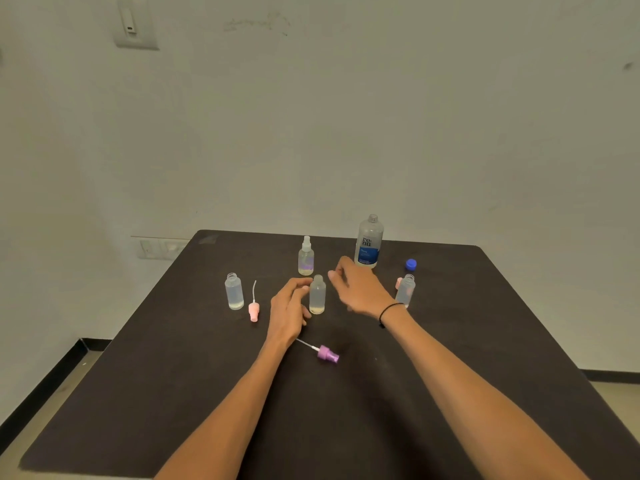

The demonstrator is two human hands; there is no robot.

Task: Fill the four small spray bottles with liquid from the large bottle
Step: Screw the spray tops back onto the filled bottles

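The middle spray bottle [317,294] stands upright at the centre of the dark table [485,393], its neck uncapped and a shallow layer of liquid at its base. The left hand [289,310] lies at the bottle's 9 o'clock, fingers [300,283] loosely spread and just beside the bottle wall; whether they touch it cannot be determined. The right hand [356,285] hovers at the bottle's 2 o'clock, fingers partly curled and holding nothing, with a black band [389,310] around the wrist.

At the bottle's 12 o'clock stands a second spray bottle [306,256] with its sprayer fitted. At 9 o'clock, beyond the left hand, stands a third spray bottle [234,291], uncapped, with a pink sprayer [253,306] lying just beside it on the table. At 3 o'clock, partly behind the right wrist, stands the fourth spray bottle [406,289], uncapped.

The large bottle [369,242] stands upright at 1 o'clock, uncapped. Its blue cap [411,264] rests on the table at the large bottle's 4 o'clock. A purple sprayer [325,353] lies on its side at the middle bottle's 6 o'clock, its tube running under the left wrist.
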